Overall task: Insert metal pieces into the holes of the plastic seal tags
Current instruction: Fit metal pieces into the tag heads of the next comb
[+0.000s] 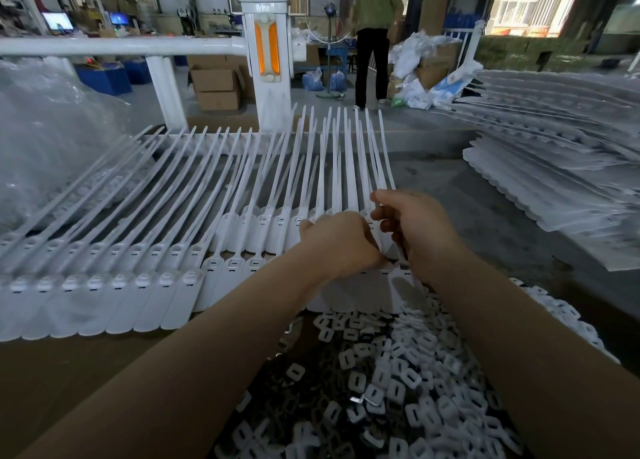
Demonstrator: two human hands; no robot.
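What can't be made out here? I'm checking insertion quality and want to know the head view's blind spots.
- Head view: both hands, left hand and right hand, cover the seal tags being worked; any metal piece held is hidden.
- Tag holes: too small to show whether filled.
- Pile of small pieces: cut off by the bottom edge.

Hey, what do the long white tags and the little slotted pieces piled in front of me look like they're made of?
Seal tags: white plastic, apparently; smooth matte, thin tails bending. Slotted pieces: pale, some glinting, so possibly metal, though the look leaves it open.
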